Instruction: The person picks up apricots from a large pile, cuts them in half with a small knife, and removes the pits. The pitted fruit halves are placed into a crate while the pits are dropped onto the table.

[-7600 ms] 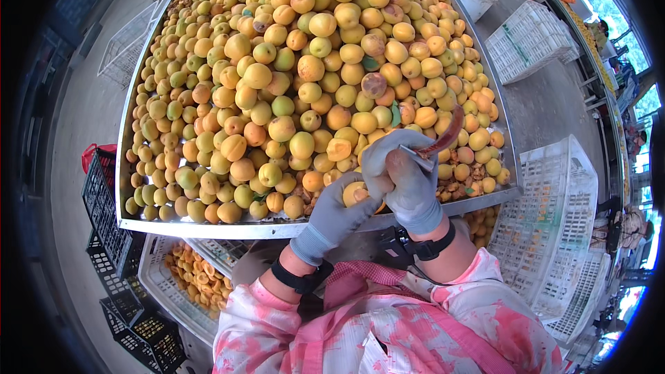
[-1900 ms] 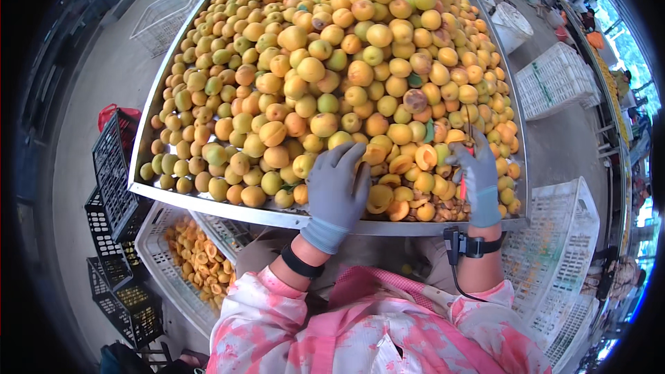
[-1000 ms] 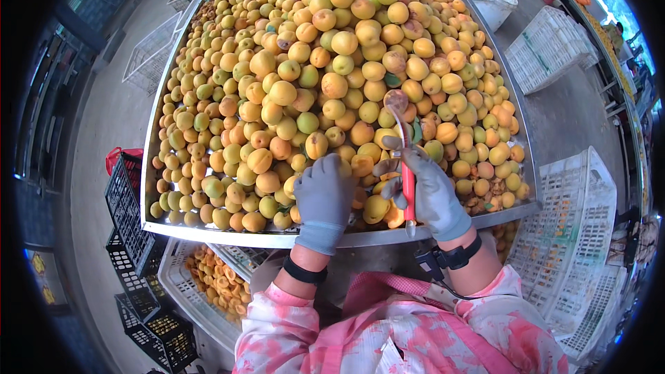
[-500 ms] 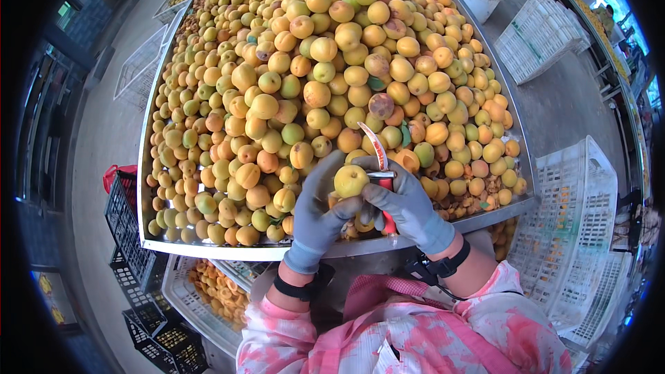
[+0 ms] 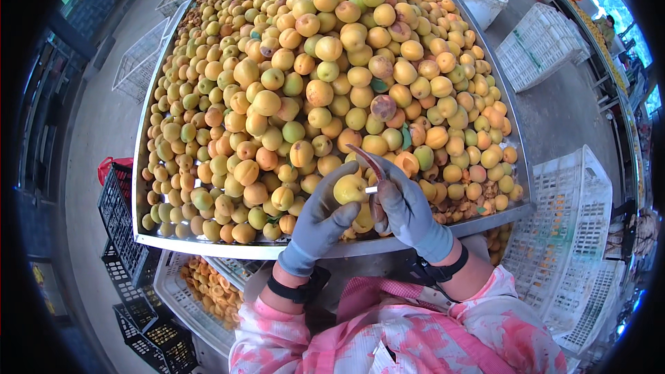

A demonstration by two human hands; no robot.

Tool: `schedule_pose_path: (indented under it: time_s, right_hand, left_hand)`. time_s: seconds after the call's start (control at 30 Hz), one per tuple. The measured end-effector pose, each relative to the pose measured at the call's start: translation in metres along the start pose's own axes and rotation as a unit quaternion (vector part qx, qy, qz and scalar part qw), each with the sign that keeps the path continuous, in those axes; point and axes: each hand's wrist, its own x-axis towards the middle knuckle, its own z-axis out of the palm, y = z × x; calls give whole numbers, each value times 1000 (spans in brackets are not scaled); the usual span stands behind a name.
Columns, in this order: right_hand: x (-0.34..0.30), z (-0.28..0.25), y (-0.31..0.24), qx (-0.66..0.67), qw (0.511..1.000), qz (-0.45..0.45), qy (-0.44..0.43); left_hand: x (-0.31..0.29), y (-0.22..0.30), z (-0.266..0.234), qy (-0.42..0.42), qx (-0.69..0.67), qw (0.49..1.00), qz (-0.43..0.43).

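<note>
In grey work gloves, both my hands meet over the near edge of a large heap of apricots (image 5: 277,97). My left hand (image 5: 312,225) has its fingers wrapped round a yellow apricot (image 5: 348,189). My right hand (image 5: 410,213) grips a curved knife (image 5: 365,158), its narrow blade rising up and to the left beside the fruit. The knife's handle is partly hidden by the right fingers. Whether the blade touches the apricot's skin I cannot tell. Beneath the hands runs the pale metal rim of the tray table (image 5: 208,248) that bears the heap.
Below the table at left, a white crate (image 5: 171,296) contains halved apricots. Black crates (image 5: 125,201) stack beside it. White slotted crates (image 5: 557,218) stand at near right; another white crate (image 5: 537,48) and a white bucket (image 5: 483,0) are farther back.
My right hand has rotated the knife, so its blade leans more to the left and its dark side shows. The left hand keeps the apricot. The whole view has shifted slightly.
</note>
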Motion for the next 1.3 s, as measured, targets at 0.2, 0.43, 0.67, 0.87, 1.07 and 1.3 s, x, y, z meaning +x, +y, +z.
schedule_pose_path:
  time_s: [0.2,0.43,0.67,0.87,1.07,1.3]
  right_hand:
    - [4,-1,16,-184,977,-101,31]
    - [-1,8,10,-238,964,-109,42]
    - [-1,14,19,-255,958,-127,38]
    - [4,15,23,-82,996,11,13]
    - [-1,7,-7,187,946,248,-89]
    - [-4,-3,-7,107,980,129,-111]
  left_hand:
    - [0,-5,0,-18,40,999,9]
    - [-8,-3,7,-9,96,993,75]
    - [-17,-9,4,-5,140,986,86]
    - [-14,-11,0,22,134,989,59]
    - [-11,2,-2,18,135,991,5]
    - [-5,-3,0,41,-52,998,-8]
